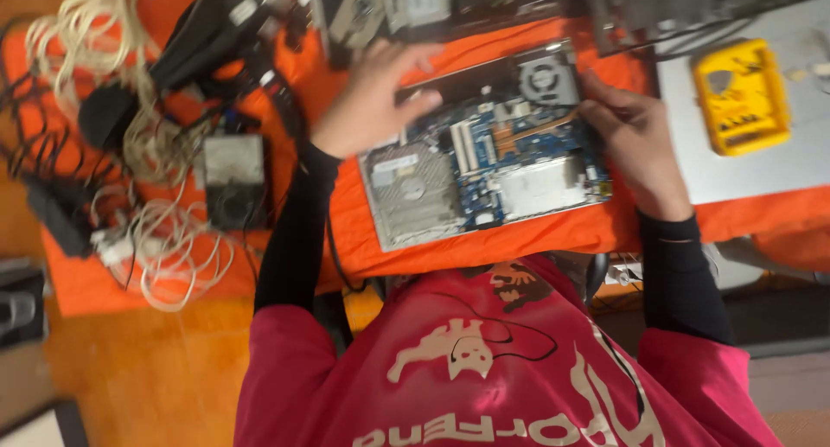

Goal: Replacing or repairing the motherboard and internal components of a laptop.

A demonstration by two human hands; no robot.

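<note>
An opened laptop base [488,157] lies tilted across the middle of the frame on an orange cloth [562,231] spread over the tabletop. Its cover is already off: the blue circuit board, a copper heat pipe, the round cooling fan [547,78] near the upper right corner and a silver drive [413,192] at the lower left all lie bare.

The left hand [373,97] rests on the upper left part of the base, fingers spread and flat rather than curled; its grip is loose, pressing or steadying, not closed round anything. The right hand [635,140] is at the right edge of the base, fingers bent against that edge beside the fan. Whether it pinches a small part or only grasps the casing cannot be told, as the frame is blurred there.

Judging from how things lie, the opening-up is done, while the board, fan and drive are all in their places, so any removal of parts appears not yet done.

At the upper right a yellow case [742,97] lies on a grey surface [778,166]. In the left half of the frame a grey meter [233,179] lies among white cords [160,231], with black cables and a black tool [207,36] above it.
</note>
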